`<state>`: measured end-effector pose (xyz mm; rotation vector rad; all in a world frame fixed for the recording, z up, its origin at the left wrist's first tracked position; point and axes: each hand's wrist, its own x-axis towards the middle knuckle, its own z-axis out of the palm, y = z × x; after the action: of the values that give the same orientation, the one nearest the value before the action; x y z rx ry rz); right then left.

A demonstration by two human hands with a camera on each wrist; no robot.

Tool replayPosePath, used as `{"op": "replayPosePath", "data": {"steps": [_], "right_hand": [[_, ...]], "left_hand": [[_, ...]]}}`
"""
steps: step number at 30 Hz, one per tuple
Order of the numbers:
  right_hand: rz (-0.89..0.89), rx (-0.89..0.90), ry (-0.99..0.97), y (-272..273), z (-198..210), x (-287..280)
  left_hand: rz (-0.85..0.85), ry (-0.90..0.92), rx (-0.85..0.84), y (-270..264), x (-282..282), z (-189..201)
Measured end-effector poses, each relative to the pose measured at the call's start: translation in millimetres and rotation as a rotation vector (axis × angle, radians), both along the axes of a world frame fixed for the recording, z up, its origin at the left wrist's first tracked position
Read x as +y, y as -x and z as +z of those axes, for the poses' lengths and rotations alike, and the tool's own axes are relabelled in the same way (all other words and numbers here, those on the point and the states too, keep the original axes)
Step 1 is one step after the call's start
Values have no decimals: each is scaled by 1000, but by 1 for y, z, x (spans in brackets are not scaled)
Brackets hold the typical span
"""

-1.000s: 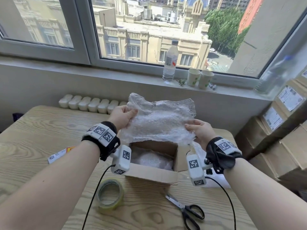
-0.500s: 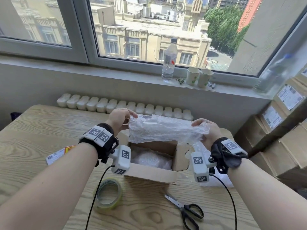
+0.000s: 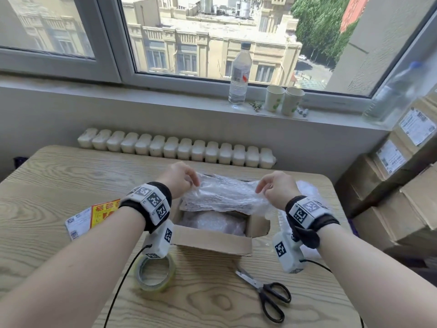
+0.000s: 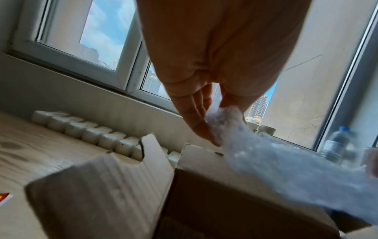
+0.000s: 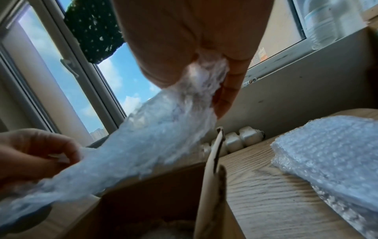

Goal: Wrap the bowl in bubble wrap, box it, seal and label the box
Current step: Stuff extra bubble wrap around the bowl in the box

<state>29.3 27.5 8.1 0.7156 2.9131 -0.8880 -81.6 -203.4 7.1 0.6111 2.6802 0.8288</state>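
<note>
An open cardboard box (image 3: pixel 212 241) stands on the wooden table (image 3: pixel 59 181) with a bubble-wrapped bundle (image 3: pixel 212 222) inside; the bowl itself is hidden. Both hands hold a folded sheet of bubble wrap (image 3: pixel 224 194) stretched just above the box opening. My left hand (image 3: pixel 178 177) pinches its left end (image 4: pixel 220 119), and my right hand (image 3: pixel 275 188) pinches its right end (image 5: pixel 204 76). A roll of clear tape (image 3: pixel 155 272) and black-handled scissors (image 3: pixel 264 290) lie in front of the box. A printed label (image 3: pixel 91 216) lies left of it.
More bubble wrap (image 5: pixel 331 153) lies on the table right of the box. Stacked cardboard boxes (image 3: pixel 402 185) stand at the right. A water bottle (image 3: pixel 239 74) and two paper cups (image 3: pixel 283 100) sit on the windowsill. A white radiator (image 3: pixel 177 150) runs behind the table.
The bubble wrap sheet was held up spread open, then folded into a narrow band. Both hands have lowered it onto the top of the box.
</note>
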Motion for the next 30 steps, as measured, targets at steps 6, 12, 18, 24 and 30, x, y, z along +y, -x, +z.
{"op": "replayPosePath", "data": {"steps": [6, 12, 18, 24, 30], "right_hand": [[-133, 32, 90, 6, 7, 1], [33, -42, 187, 10, 2, -8], [170, -247, -112, 15, -14, -31], [302, -230, -301, 20, -29, -29], [573, -279, -479, 16, -29, -42]], "left_hand": [[94, -101, -105, 14, 1, -2], [-100, 123, -14, 7, 1, -2], [-226, 434, 108, 5, 2, -31], [-323, 500, -84, 15, 0, -31], [-331, 473, -139, 18, 0, -29]]}}
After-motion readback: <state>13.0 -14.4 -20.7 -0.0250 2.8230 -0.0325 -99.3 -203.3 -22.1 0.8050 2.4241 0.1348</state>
